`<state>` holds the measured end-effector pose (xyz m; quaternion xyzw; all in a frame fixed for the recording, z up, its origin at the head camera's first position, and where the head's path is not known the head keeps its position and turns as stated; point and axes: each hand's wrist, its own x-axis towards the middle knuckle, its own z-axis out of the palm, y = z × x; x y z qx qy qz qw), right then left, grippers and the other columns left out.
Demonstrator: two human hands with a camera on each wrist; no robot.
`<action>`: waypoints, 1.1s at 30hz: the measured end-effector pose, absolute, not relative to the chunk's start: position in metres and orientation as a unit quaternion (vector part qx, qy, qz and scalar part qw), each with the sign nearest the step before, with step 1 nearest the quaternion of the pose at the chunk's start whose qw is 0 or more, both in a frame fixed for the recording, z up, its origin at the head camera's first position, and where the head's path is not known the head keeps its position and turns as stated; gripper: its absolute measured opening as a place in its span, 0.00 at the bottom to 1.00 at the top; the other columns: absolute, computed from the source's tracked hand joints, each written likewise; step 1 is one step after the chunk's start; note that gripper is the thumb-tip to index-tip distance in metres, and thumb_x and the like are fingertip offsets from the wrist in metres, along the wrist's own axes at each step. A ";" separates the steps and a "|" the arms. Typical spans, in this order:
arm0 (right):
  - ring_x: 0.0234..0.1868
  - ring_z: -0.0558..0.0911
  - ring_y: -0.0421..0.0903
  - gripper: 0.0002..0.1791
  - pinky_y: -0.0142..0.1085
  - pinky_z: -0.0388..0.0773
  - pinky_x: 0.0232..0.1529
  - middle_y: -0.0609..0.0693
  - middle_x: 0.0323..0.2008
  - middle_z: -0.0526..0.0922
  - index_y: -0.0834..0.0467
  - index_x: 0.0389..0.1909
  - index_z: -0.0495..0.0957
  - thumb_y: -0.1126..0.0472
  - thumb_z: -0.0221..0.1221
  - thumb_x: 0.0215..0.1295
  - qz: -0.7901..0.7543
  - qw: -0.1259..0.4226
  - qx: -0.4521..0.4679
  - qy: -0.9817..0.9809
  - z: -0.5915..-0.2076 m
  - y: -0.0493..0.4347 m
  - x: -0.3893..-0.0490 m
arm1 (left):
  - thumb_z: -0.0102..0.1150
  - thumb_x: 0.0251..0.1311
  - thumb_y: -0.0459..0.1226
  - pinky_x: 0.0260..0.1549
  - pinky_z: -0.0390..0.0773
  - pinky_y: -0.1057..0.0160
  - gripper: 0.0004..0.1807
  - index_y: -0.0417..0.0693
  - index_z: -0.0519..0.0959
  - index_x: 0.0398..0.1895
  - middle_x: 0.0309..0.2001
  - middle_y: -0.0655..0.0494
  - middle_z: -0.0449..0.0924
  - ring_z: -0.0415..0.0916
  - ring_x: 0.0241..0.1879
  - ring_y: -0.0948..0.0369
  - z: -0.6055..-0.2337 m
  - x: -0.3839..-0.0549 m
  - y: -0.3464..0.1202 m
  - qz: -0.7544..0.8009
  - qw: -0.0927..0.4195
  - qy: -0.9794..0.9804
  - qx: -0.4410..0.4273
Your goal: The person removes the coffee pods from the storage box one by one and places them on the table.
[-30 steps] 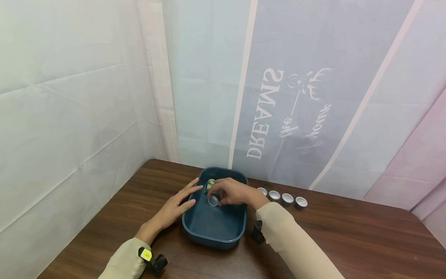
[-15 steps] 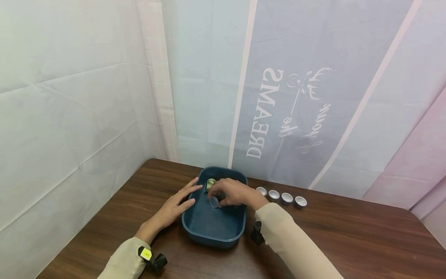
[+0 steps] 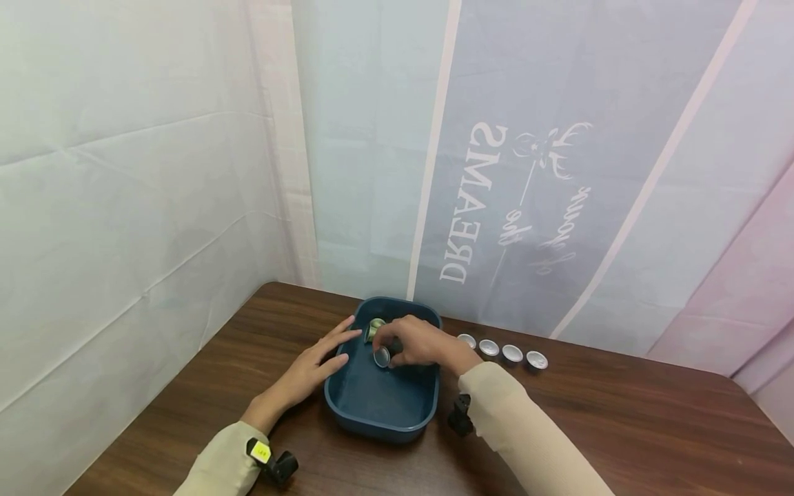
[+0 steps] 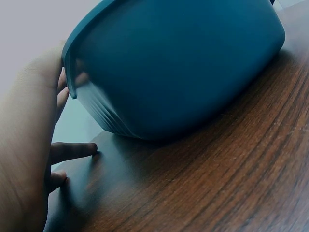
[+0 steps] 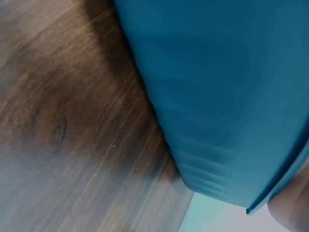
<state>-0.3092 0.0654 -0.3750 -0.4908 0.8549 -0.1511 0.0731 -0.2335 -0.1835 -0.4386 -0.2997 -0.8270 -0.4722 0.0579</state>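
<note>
In the head view, my right hand (image 3: pixel 414 341) reaches over the right rim of a blue plastic bin (image 3: pixel 380 428). Its thumb and fingers pinch a coffee capsule (image 3: pixel 381 357) whose round silver lid shows, tilted; the fingers hide part of its body. Green capsules (image 3: pixel 375 329) lie at the far left inside the bin, partly behind my right fingers. My left hand (image 3: pixel 313 365) lies at the bin's left rim with fingers spread. From the left wrist view, some of its fingers stretch beneath the rim, outside the bin wall (image 4: pixel 183 67).
A row of several silver-lidded capsules (image 3: pixel 512 353) stands on the brown wooden table (image 3: pixel 626 406) right of the bin, the leftmost partly covered by my right wrist. A printed curtain (image 3: pixel 372 172) hangs behind the table's back edge, and a white one (image 3: pixel 136 207) hangs at the left.
The capsule in my right hand has tilted slightly, its lid now seen more from the side. The left hand, bin and row of capsules have stayed put.
</note>
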 end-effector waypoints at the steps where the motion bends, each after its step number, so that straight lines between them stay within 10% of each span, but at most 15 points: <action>1: 0.45 0.78 0.35 0.18 0.31 0.75 0.46 0.35 0.42 0.80 0.46 0.46 0.81 0.59 0.71 0.53 -0.157 0.070 -0.491 0.854 -0.375 0.066 -0.310 | 0.45 0.72 0.38 0.59 0.56 0.34 0.25 0.53 0.62 0.72 0.75 0.61 0.45 0.47 0.72 0.53 -0.439 -0.234 -0.183 -0.473 0.057 -0.827 -0.300; 33: 0.28 0.77 0.42 0.17 0.35 0.75 0.28 0.37 0.39 0.81 0.44 0.45 0.80 0.57 0.71 0.54 -0.416 -0.139 -0.382 0.813 -0.375 0.130 -0.278 | 0.46 0.72 0.38 0.59 0.56 0.35 0.26 0.55 0.62 0.72 0.75 0.55 0.46 0.46 0.72 0.52 -0.439 -0.233 -0.183 -0.467 0.073 -0.825 -0.310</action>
